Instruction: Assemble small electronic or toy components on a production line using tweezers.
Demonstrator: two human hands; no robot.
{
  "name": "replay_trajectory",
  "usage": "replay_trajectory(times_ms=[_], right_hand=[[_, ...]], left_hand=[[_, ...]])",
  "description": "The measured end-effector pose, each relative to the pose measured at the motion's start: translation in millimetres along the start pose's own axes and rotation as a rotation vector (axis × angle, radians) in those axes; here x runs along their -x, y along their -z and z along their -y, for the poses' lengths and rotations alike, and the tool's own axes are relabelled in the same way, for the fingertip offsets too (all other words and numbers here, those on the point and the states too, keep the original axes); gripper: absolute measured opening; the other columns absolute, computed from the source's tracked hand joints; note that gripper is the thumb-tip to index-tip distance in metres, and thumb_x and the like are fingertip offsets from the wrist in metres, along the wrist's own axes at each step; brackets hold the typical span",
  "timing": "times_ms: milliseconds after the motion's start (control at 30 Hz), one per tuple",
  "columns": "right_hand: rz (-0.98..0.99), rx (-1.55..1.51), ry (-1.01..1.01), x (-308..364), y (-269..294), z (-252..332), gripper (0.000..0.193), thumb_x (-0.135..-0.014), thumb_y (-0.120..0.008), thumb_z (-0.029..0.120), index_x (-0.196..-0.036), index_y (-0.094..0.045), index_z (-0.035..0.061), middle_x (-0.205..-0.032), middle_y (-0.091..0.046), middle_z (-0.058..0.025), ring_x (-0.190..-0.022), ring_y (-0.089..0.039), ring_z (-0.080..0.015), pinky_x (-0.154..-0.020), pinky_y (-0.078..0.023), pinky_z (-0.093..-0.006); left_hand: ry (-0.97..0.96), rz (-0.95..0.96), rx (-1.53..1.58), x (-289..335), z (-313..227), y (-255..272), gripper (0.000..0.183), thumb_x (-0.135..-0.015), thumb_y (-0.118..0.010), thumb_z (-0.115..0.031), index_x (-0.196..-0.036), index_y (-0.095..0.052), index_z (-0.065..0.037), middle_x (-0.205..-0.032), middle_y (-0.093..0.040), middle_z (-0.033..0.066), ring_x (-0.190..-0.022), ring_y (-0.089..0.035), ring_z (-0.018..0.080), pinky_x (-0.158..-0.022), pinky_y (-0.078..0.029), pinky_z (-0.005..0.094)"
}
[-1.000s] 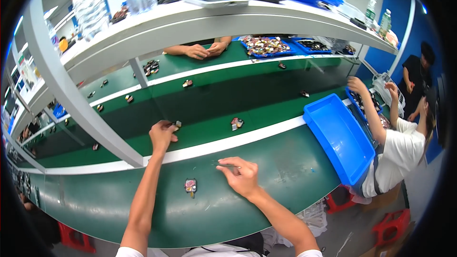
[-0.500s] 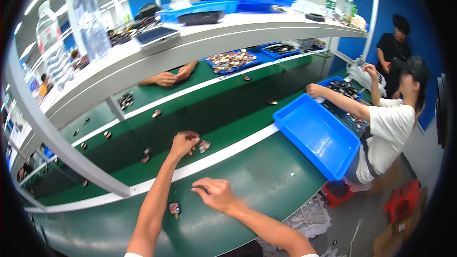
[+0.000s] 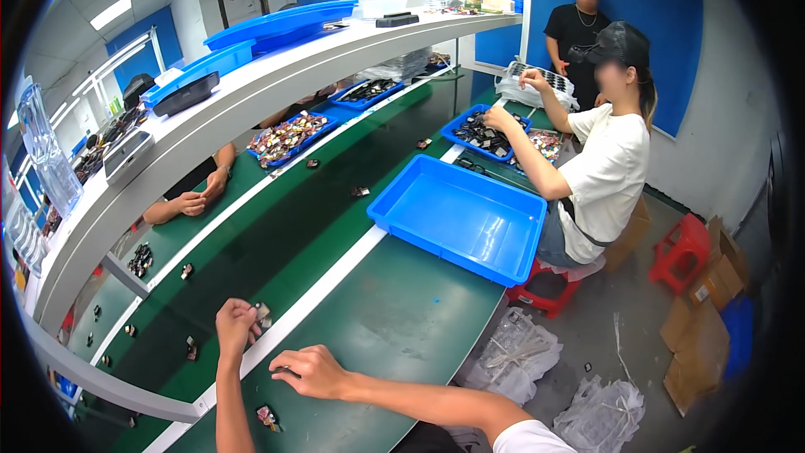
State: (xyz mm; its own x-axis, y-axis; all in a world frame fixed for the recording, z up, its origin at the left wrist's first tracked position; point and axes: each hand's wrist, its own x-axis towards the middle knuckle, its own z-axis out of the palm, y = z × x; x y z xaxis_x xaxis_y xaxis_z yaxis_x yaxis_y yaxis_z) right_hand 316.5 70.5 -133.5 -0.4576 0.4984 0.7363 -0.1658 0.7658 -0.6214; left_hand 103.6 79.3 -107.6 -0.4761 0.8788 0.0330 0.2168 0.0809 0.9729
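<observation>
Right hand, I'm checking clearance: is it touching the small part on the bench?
Apart: the head view shows green bench surface between the right hand and the small part.

A factory workroom, laid out along a belt (image 3: 285,235).
Green and long, it runs from eight o'clock to twelve, one worker (image 3: 191,204) across it at nine, another worker (image 3: 604,168), in white, between two and three; a blue tray (image 3: 303,148) heaped with small parts (image 3: 289,136) lies at eleven, with red stools (image 3: 677,253) (plain plastic) and cardboard boxes (image 3: 696,352) near four.
</observation>
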Motion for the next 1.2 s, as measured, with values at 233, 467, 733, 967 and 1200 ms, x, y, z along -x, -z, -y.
replay_trajectory(times_ms=[233,467,733,967,1200], right_hand=[[0.033,0.003,-0.017,-0.9,0.5,3.9,0.014,-0.081,-0.077,0.01,-0.088,-0.066,0.0055,-0.082,-0.071,-0.0056,-0.06,-0.066,-0.0257,-0.057,-0.051,-0.0356],[-0.043,-0.128,0.0,-7.3,-8.5,5.2,0.013,-0.077,-0.085,0.011,-0.082,-0.074,0.0052,-0.084,-0.075,-0.0037,-0.053,-0.06,-0.0129,-0.05,-0.046,-0.0277],[-0.031,-0.531,-0.487,-6.4,6.0,15.3,0.015,-0.078,-0.083,-0.002,-0.089,-0.073,0.0004,-0.088,-0.076,-0.0059,-0.055,-0.048,0.001,-0.048,-0.034,-0.0158],[-0.099,-0.332,-0.427,-7.7,5.4,12.2,0.014,-0.079,-0.082,-0.004,-0.088,-0.071,-0.0023,-0.089,-0.074,-0.0072,-0.052,-0.05,-0.001,-0.047,-0.036,-0.0176],[-0.053,-0.247,-0.455,-4.5,6.4,5.1,0.015,-0.079,-0.084,0.0,-0.088,-0.072,-0.0018,-0.075,-0.069,-0.0005,-0.048,-0.045,0.0004,-0.044,-0.03,-0.019]], left_hand=[[0.05,-0.119,0.219,74.6,-13.0,30.0,0.016,-0.086,-0.071,-0.002,-0.098,-0.062,0.005,-0.075,-0.07,0.0114,-0.053,-0.064,0.0143,-0.041,-0.043,0.021],[0.058,-0.116,0.193,113.3,-20.1,50.8,0.023,-0.089,-0.071,-0.01,-0.102,-0.067,0.008,-0.074,-0.069,0.0094,-0.053,-0.06,0.0102,-0.042,-0.043,0.0209],[0.09,-0.009,0.157,112.2,-19.5,28.3,0.017,-0.091,-0.07,-0.004,-0.103,-0.066,0.007,-0.079,-0.07,0.0099,-0.055,-0.064,0.0112,-0.043,-0.046,0.0225],[0.17,0.024,0.053,122.5,-29.5,15.8,0.015,-0.091,-0.069,-0.004,-0.101,-0.069,0.007,-0.075,-0.07,0.0084,-0.056,-0.065,0.0103,-0.044,-0.047,0.0228],[0.16,-0.041,0.066,120.1,-26.4,5.9,0.017,-0.091,-0.068,-0.006,-0.101,-0.069,0.009,-0.074,-0.071,0.0116,-0.054,-0.065,0.0123,-0.044,-0.05,0.0258]])
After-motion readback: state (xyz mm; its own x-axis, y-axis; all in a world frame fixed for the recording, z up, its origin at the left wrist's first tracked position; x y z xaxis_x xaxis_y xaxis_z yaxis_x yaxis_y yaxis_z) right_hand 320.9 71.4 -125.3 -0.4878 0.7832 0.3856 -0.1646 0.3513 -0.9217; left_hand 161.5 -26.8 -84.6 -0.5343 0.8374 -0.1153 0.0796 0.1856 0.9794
